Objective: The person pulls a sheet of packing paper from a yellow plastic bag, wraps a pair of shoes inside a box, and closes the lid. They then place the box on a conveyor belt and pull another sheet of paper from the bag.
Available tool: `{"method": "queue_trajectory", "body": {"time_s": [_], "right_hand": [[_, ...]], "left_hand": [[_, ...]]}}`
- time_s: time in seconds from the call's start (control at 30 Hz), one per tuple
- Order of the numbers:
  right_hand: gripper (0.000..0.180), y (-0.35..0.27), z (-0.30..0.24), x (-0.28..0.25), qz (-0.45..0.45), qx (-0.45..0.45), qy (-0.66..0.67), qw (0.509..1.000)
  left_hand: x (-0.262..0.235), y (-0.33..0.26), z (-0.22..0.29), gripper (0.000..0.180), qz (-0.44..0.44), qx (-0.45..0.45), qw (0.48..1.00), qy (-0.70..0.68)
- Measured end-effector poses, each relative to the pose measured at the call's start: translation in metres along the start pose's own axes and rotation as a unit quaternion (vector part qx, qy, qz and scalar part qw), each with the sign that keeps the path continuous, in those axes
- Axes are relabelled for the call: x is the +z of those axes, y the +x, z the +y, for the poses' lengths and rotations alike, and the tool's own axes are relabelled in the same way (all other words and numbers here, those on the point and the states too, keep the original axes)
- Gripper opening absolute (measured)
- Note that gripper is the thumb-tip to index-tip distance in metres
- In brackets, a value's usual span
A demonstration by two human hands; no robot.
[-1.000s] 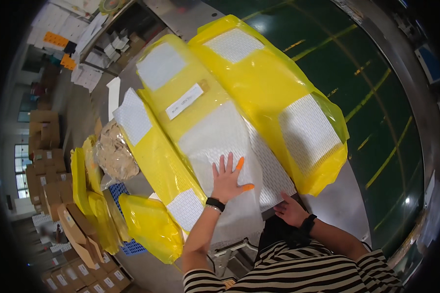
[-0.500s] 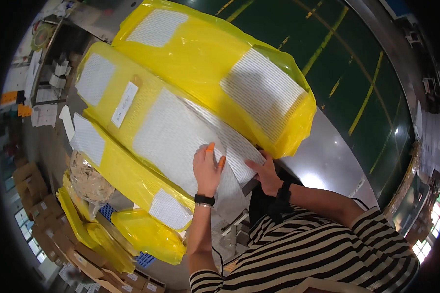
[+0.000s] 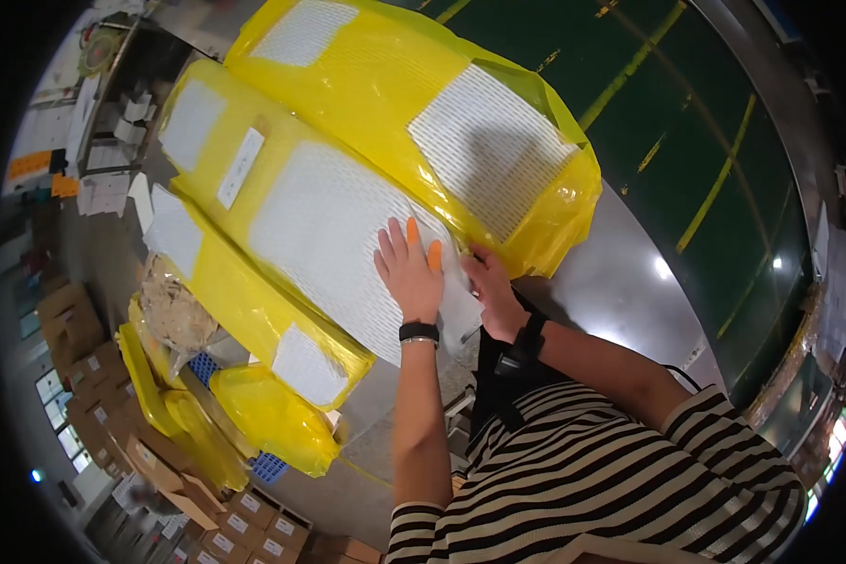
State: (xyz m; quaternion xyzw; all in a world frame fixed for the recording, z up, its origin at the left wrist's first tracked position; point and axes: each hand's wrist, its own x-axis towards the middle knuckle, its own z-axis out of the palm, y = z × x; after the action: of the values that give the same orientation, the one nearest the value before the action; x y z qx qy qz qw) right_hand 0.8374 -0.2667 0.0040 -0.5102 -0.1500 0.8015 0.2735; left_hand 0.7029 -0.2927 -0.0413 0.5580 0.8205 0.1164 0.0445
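White sheet, left hand spread flat atop, right hand curled at its edge, grip unclear, green floor beyond

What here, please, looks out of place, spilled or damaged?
Nothing looks clearly spilled or damaged. The clear bag, left of the narrow yellow package, looks slightly odd: its brown contents seem crumpled, while the package looks long and smoother.

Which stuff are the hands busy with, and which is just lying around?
Being worked on:
- white textured sheet, under the left hand, with the right hand at its edge
- middle yellow-wrapped bundle, where the sheet lies

Probably just lying around:
- clear bag of brown material
- blue perforated plastic piece, partly hidden
- cardboard boxes
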Motion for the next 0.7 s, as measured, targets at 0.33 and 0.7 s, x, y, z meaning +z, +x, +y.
{"method": "queue_trajectory", "body": {"time_s": [0.33,0.7], "right_hand": [[0.059,-0.017,0.025,0.0,-0.072,-0.03,-0.024,0.997],[0.052,0.027,0.023,-0.017,-0.145,0.026,-0.045,0.988]], "left_hand": [[-0.01,-0.025,-0.021,0.063,0.066,-0.139,0.878,-0.454],[-0.041,-0.113,0.014,0.104,-0.157,-0.03,0.987,0.033]]}}
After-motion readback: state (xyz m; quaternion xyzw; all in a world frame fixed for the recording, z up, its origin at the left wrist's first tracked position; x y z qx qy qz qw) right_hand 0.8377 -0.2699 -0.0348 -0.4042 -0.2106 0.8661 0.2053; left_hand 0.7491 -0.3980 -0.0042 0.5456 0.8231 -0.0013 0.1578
